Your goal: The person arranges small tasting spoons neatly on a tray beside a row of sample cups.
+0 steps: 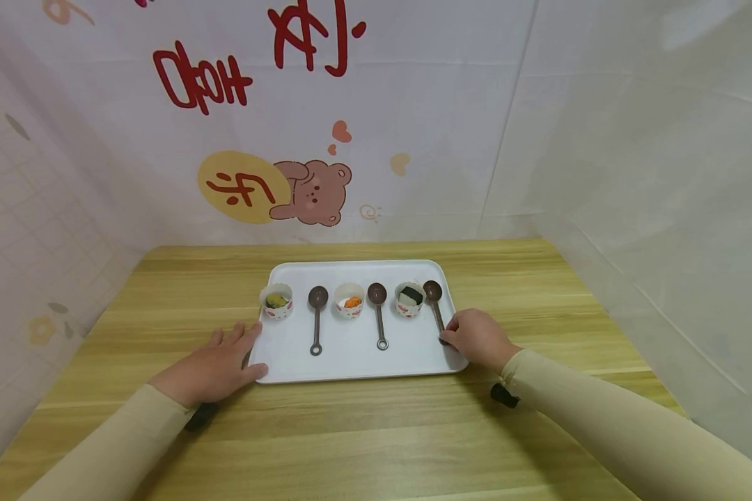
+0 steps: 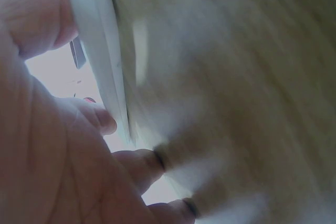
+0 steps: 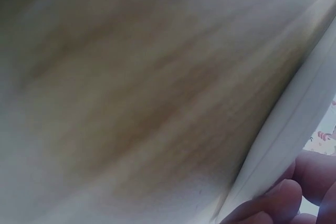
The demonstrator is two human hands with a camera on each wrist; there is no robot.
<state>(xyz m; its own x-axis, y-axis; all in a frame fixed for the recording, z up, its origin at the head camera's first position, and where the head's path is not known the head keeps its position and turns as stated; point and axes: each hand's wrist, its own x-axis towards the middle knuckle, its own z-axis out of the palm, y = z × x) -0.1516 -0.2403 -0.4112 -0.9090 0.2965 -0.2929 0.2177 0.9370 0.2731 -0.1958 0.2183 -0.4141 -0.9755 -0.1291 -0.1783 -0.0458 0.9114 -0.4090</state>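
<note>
A white tray (image 1: pixel 351 362) lies on the table with three paper cups and three brown long-handled spoons in it. My right hand (image 1: pixel 479 339) reaches over the tray's right edge, thumb and fingers at the handle end of the rightmost spoon (image 1: pixel 433 290). At the tray's left edge rests my left hand (image 1: pixel 216 365), fingers spread and touching the rim (image 2: pixel 107 51). The left spoon (image 1: pixel 317 298) and middle spoon (image 1: pixel 377 294) lie between the cups. Green food fills the left cup (image 1: pixel 277 311), orange food the middle cup (image 1: pixel 349 311), a white-and-black piece the right cup (image 1: pixel 409 308).
The wood-grain table (image 1: pixel 326 438) extends around the tray. Behind it hangs a white printed cloth (image 1: pixel 413 104) with red characters and a bear. More pale cloth walls (image 1: pixel 670 209) close off both sides. Dark straps (image 1: pixel 504 395) sit at the wrists.
</note>
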